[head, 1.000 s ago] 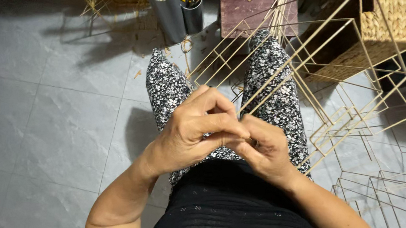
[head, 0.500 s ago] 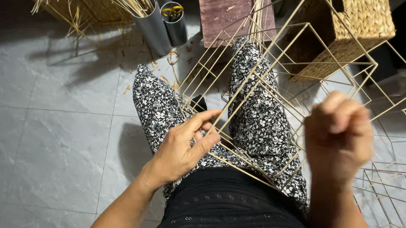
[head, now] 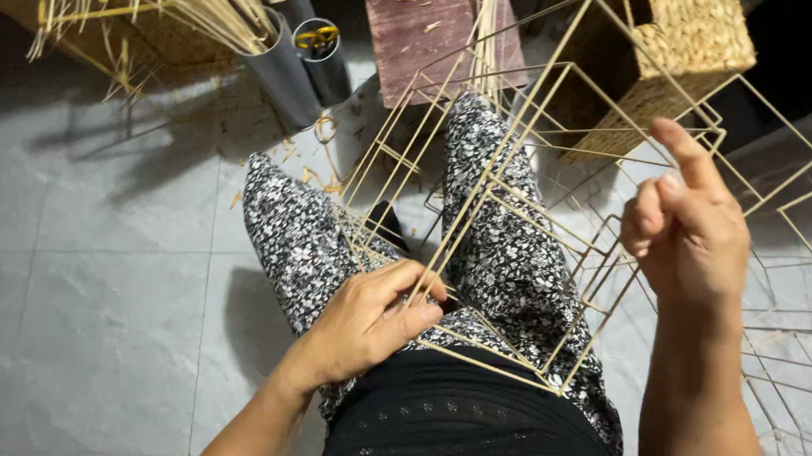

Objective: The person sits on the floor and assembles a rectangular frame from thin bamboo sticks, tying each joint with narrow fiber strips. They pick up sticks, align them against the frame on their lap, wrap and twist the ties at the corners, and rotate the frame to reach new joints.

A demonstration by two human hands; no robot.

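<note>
Pinching a joint of the bamboo-stick frame (head: 490, 197) on the lap, the left hand (head: 372, 315) grips while the right hand (head: 683, 227) hovers beside it, half-curled, holding nothing visible.

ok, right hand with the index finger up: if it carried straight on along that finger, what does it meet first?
Likely the thin pale stick frame held across the lap: the right hand points up and away, toward the frame's far rods, with the woven straw basket behind them. Depth is unclear, so it might pass between rods.

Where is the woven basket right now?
In the head view, the woven basket sits on the floor at the top right, behind the stick frame and beside the reddish wooden stool.
</note>
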